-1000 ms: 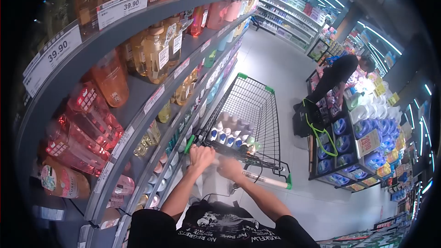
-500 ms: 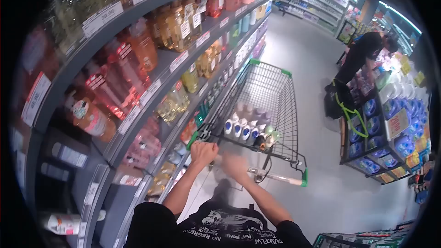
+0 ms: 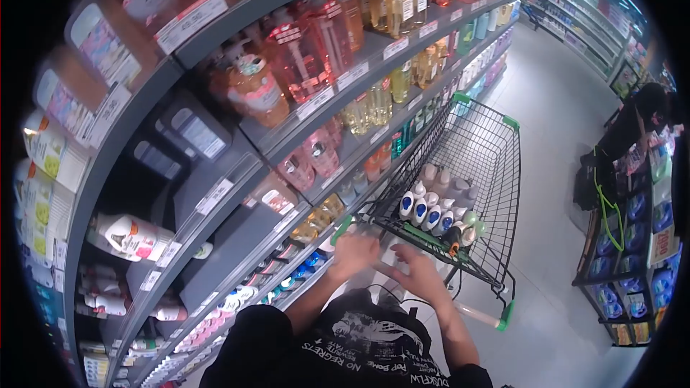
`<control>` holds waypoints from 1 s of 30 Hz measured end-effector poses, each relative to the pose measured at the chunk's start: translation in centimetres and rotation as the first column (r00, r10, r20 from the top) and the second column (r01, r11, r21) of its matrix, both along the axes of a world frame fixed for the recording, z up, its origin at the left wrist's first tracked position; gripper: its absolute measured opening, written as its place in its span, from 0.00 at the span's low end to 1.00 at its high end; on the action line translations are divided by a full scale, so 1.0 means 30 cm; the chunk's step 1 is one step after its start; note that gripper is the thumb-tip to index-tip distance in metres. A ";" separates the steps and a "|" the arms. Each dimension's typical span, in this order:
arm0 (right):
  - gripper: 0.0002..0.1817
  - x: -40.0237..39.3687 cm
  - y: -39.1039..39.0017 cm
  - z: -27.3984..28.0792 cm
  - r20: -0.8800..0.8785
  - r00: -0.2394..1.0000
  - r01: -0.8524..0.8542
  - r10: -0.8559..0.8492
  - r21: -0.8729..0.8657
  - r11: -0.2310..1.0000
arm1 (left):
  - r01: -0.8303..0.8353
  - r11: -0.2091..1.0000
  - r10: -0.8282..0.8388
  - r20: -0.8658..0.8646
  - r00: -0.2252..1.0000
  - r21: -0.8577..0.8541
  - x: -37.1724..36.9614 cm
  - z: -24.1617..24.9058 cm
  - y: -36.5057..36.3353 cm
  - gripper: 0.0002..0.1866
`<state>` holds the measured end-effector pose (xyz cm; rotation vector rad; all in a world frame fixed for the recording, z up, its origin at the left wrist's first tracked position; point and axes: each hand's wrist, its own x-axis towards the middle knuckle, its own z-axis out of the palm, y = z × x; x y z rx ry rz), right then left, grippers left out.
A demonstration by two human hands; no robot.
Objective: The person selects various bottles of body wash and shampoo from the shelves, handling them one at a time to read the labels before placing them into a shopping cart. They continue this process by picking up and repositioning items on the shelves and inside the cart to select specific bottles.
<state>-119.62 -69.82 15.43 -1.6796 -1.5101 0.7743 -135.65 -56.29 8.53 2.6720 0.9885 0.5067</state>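
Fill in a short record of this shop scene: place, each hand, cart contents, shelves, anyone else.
Place: shop aisle
Left hand: on the cart handle, near its left end
Right hand: on the same handle, blurred
Cart: white bottles with blue caps in the near end
Shelves: bottles of pink and amber liquid, to the left
Other person: bending at a display, right

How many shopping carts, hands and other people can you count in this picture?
shopping cart: 1
hands: 2, the left hand and the right hand
other person: 1
total: 4
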 end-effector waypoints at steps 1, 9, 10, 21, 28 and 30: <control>0.24 0.004 -0.026 0.019 -0.065 0.998 0.016 -0.018 -0.027 1.000 | -0.015 0.999 0.015 0.002 1.000 -0.028 -0.039 0.015 -0.026 0.18; 0.17 0.010 -0.151 -0.159 -0.221 0.924 0.274 -0.312 -0.189 0.943 | 0.050 0.999 -0.049 0.058 0.997 -0.008 -0.383 -0.043 -0.097 0.15; 0.16 0.001 -0.149 -0.202 -0.266 0.909 0.282 -0.321 -0.178 0.943 | 0.055 0.998 -0.055 0.061 0.997 -0.002 -0.425 -0.037 -0.103 0.15; 0.24 -0.077 -0.093 -0.499 -0.121 0.814 0.436 -0.568 -0.518 0.736 | 0.132 0.990 -0.124 0.160 0.979 -0.041 -0.891 -0.069 -0.164 0.12; 0.34 -0.120 -0.014 -0.836 0.322 0.851 0.521 -0.416 -0.410 0.749 | 0.049 0.999 -0.047 0.104 0.993 -0.014 -1.128 -0.085 -0.212 0.11; 0.34 -0.196 0.053 -0.853 0.341 0.863 0.485 -0.373 -0.351 0.801 | 0.058 0.998 -0.057 0.077 0.995 -0.011 -1.189 -0.063 -0.223 0.11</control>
